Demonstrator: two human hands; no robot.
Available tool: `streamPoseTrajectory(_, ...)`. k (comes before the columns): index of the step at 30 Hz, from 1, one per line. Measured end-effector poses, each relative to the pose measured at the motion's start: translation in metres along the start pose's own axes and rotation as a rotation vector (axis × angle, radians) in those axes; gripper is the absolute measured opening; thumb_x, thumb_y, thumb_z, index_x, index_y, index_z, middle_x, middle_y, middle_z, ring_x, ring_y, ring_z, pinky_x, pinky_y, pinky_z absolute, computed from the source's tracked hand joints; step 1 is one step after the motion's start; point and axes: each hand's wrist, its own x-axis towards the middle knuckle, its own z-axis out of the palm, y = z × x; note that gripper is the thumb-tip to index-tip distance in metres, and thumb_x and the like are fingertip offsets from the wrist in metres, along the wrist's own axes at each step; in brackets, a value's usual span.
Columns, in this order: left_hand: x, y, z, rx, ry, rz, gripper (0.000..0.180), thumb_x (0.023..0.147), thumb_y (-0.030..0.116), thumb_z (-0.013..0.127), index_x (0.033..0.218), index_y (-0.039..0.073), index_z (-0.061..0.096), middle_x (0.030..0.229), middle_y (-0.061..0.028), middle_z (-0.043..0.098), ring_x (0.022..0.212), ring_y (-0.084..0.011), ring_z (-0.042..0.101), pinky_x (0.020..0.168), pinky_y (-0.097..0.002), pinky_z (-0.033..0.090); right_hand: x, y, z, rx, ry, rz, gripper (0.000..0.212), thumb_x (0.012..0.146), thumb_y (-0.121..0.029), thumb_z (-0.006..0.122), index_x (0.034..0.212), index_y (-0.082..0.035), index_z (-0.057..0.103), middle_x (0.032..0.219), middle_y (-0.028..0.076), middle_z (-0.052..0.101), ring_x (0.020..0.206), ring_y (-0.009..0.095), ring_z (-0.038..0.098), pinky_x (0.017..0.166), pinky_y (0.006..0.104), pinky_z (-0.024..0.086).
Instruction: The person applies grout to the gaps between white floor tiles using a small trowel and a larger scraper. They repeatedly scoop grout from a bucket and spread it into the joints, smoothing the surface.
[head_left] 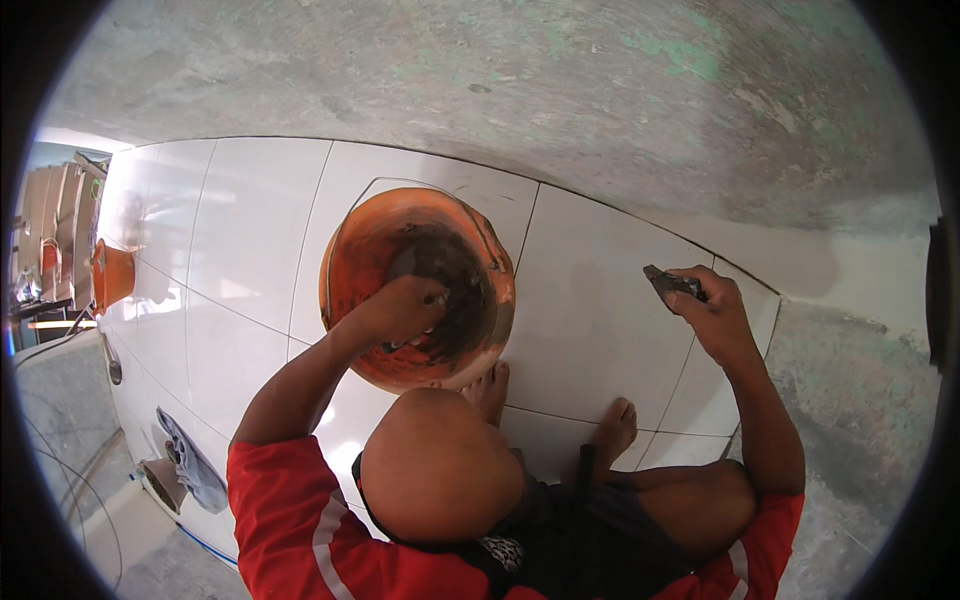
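An orange bucket [352,262] with a thin wire handle stands on white floor tiles [245,215] in front of me. Grey, wet-looking residue coats its inside. My left hand [408,310] reaches down into the bucket with its fingers curled closed. What they hold, if anything, I cannot make out. Out to the right, above the tiles, my right hand [705,305] grips a small dark flat piece [660,283] between thumb and fingers. Its exact kind does not show.
A bare grey plastered wall [480,85] runs along the far side. At the left are a smaller orange container [113,275], a spoon-shaped metal tool [114,368] and a grey-blue cloth [192,465]. My feet [613,435] rest close to the bucket.
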Motion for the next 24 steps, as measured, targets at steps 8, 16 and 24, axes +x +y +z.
streamPoseTrajectory(8,-0.039,0.02,-0.015,-0.164,0.012,0.068,0.032,0.097,0.019,0.057,0.122,0.001,0.065,0.079,-0.0064,0.066,0.06,-0.0118,0.062,0.057,-0.0294,0.052,-0.002,-0.015,0.003,0.147,-0.059,-0.035,0.03,0.087,-0.015,0.071,0.113,0.0,0.071,0.079,0.0,0.065,0.07,0.007,0.055,0.066,0.025,0.044)
streamPoseTrajectory(16,-0.085,0.083,-0.02,-0.546,-0.07,0.219,0.027,0.099,0.013,0.055,0.12,-0.002,0.064,0.078,-0.0021,0.061,0.061,-0.0078,0.058,0.054,-0.0227,0.048,-0.028,-0.042,0.006,0.323,-0.074,-0.526,0.033,0.09,0.0,0.068,0.123,0.001,0.064,0.106,0.007,0.064,0.084,0.007,0.056,0.071,0.0243,0.046)
streamPoseTrajectory(24,-0.071,0.178,0.014,-0.606,0.023,0.5,0.031,0.102,0.01,0.056,0.132,0.0,0.058,0.082,-0.0024,0.062,0.061,-0.0091,0.058,0.056,-0.0233,0.05,-0.05,-0.059,-0.017,0.601,0.148,-0.477,0.034,0.094,-0.004,0.065,0.126,0.004,0.062,0.104,0.006,0.066,0.087,0.01,0.058,0.073,0.0261,0.048)
